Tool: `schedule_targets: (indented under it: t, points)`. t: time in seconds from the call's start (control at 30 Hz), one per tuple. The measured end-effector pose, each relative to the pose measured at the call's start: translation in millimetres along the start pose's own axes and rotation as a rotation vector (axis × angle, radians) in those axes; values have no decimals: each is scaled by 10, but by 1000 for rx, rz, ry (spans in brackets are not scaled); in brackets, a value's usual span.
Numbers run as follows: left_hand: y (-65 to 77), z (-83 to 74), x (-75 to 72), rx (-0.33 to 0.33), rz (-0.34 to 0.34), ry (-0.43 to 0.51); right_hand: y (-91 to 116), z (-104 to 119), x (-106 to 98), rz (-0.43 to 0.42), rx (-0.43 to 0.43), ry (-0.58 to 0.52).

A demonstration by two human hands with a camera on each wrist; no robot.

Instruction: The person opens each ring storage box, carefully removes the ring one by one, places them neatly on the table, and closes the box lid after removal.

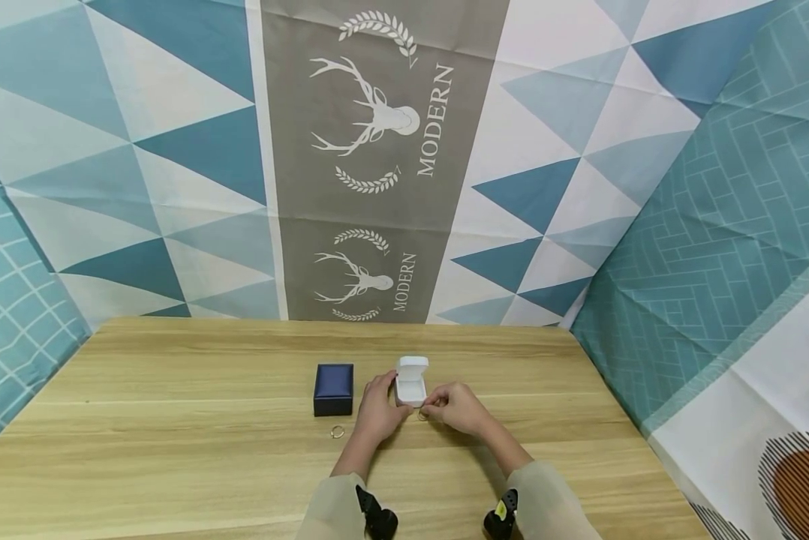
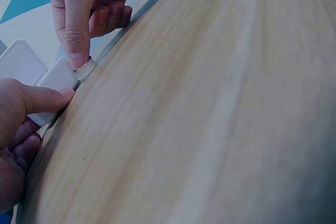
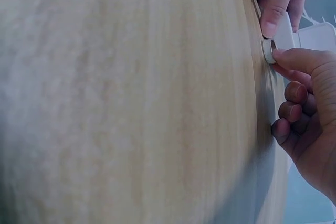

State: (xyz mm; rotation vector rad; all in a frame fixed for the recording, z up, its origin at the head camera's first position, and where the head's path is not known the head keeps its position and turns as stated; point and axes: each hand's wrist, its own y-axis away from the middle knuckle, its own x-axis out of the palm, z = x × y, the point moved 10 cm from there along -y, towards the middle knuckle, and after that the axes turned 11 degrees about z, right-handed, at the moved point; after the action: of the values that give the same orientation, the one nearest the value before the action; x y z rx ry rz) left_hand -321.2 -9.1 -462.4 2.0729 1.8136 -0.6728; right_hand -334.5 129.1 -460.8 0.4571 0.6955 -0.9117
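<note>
A small white ring box (image 1: 411, 390) stands on the wooden table with its lid (image 1: 413, 363) raised, its inside facing up. My left hand (image 1: 379, 412) grips the box from the left, thumb along its front edge, as the left wrist view also shows. Between the thumb and forefinger of my right hand (image 1: 460, 407) is a silver ring (image 3: 268, 51), pinched just in front of the box and close over the tabletop. In the left wrist view the ring (image 2: 85, 70) overlaps the box's near corner, beneath the right fingertips.
A dark blue box (image 1: 333, 390), its lid down, sits left of my left hand. Another ring (image 1: 338, 432) lies on the table (image 1: 175, 427) in front of it. Patterned cloth (image 1: 377, 150) hangs behind the table's far edge.
</note>
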Motion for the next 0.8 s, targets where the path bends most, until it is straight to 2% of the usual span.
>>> schedule_targets:
  t: [0.3,0.6,0.8]
  points:
    - [15,31,25,-15,15,16,8,18,21,15,3,6]
    - [12,6,15,14,6,-6,8,15,27,17,8,-7]
    - [3,4,12,10,8,-3,7,25,21,17,5,-1]
